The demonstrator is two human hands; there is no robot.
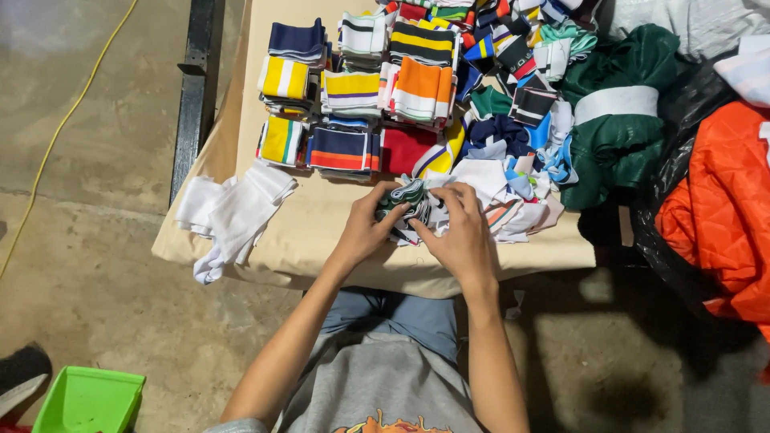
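A concrete floor [96, 112] runs under a table covered in tan cloth [321, 232]. At eight o'clock sits a green plastic bin [88, 401]; a yellow cord [60, 128] crosses at ten. White cloth pieces [237, 212] hang over the table's left edge. Folded striped knit bands [361, 88] are stacked at twelve. At centre, near the front edge, the left hand [365, 228] and right hand [465, 232] both close around a small bundle of striped bands [405, 200], its long axis running nine to three. Green fabric [618, 120] and an orange quilted jacket [722, 208] lie at two and three.
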